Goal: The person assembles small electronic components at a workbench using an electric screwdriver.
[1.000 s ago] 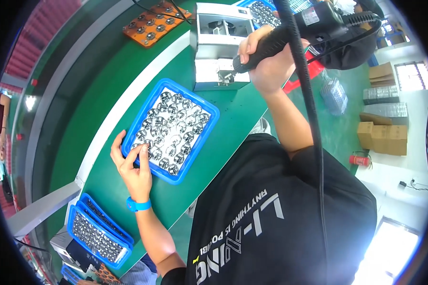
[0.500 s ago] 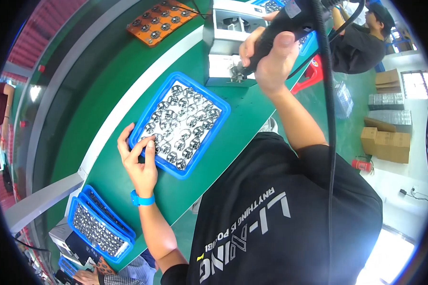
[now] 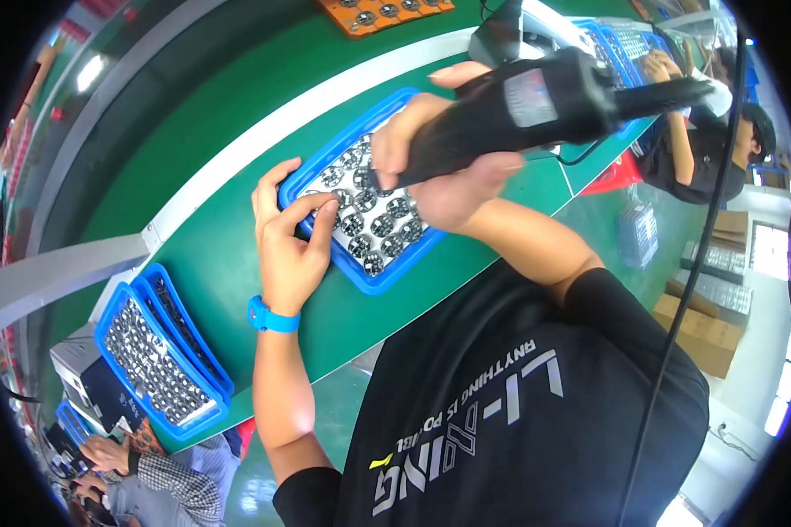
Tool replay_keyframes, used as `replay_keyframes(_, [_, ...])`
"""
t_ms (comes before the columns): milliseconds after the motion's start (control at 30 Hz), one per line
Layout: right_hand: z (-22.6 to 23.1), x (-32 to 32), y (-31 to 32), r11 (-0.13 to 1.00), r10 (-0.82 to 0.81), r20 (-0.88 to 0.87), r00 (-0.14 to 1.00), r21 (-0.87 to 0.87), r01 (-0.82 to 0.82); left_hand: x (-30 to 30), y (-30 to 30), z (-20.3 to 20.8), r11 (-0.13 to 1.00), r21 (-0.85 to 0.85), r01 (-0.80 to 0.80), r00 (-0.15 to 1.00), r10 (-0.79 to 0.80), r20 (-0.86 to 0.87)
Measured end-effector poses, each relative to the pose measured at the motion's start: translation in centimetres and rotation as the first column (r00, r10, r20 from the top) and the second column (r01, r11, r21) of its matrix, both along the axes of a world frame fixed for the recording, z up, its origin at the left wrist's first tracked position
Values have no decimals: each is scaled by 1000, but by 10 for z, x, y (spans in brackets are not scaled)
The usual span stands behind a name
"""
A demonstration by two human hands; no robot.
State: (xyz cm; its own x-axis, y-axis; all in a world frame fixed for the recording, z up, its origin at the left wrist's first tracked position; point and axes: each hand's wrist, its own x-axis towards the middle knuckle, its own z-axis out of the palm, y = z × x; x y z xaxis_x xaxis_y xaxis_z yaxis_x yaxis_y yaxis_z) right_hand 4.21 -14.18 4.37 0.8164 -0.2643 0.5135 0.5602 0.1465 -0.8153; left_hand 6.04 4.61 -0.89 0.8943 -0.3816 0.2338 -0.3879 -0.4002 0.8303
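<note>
My right hand [image 3: 461, 189] is wrapped round a black electric screwdriver [image 3: 492, 119], held tilted over a blue tray [image 3: 376, 284]. Its lower tip is hidden behind my fingers. White lining covers the tray's bottom, and several small round metallic parts [image 3: 382, 226] sit on it in rows. At the tray's left side is my left hand [image 3: 288, 246], a blue band on its wrist. Its thumb and index finger close on one of the round parts at that edge, while the other fingers rest over the rim.
Two blue trays of similar parts [image 3: 154, 364] stand at the left. An orange board with round parts [image 3: 387, 12] lies on the far green surface. A black cable [image 3: 703, 233] hangs on the right. Co-workers are at the right [image 3: 703, 162] and lower left [image 3: 167, 483].
My right hand has brought the screwdriver from the metal box at the back down and left over the tray. My left hand stays at the tray's left edge; the whole view has shifted.
</note>
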Motion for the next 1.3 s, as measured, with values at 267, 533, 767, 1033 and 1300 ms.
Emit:
replay_keyframes(267, [-19,13,20,993,114,-82,990,-16,-115,-1,4,1,1000,22,5,999,-6,41])
replay_keyframes(533, [-21,14,22,989,134,-50,990,-49,-137,-1,3,-1,1000,11,2,998,-2,58])
replay_keyframes(767, [-19,20,30,982,167,5,986,-91,-166,0,4,0,1000,19,6,997,-8,76])
replay_keyframes(1033, [-25,26,29,976,217,-66,974,-6,-218,-2,0,-2,999,30,16,998,-17,57])
replay_keyframes(1300, [-24,26,26,978,207,-65,976,52,-204,-5,-1,-3,1000,-8,15,998,-14,63])
